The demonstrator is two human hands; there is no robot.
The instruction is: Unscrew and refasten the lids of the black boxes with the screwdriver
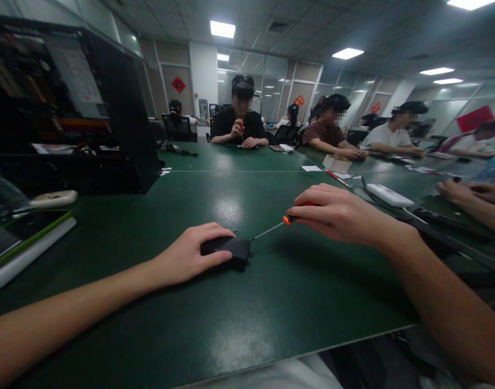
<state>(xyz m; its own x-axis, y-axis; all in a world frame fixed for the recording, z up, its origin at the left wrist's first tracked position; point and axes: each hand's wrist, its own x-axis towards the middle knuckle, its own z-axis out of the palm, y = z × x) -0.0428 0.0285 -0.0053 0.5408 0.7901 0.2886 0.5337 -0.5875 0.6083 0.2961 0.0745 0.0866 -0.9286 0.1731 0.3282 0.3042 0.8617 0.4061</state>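
A small black rectangular box [241, 249] with a little tab on its right end lies on the green table [231, 319]. Wrapped over its left part, my left hand [198, 251] grips it, thumb along the near side and fingers over the far side. My right hand [336, 216] is closed around the handle of a screwdriver [269, 231], which has an orange collar and a thin metal shaft. The shaft slants down to the left, and its tip is at the upper right corner of the box. Whether the tip sits in a screw is too small to tell.
An open black computer case [117, 108] stands at the left, by a green-edged white tray [48, 237]. At the right are a white power adapter [388, 195] and dark cables. An open cardboard box [337, 163] stands farther back. Several people sit around the table.
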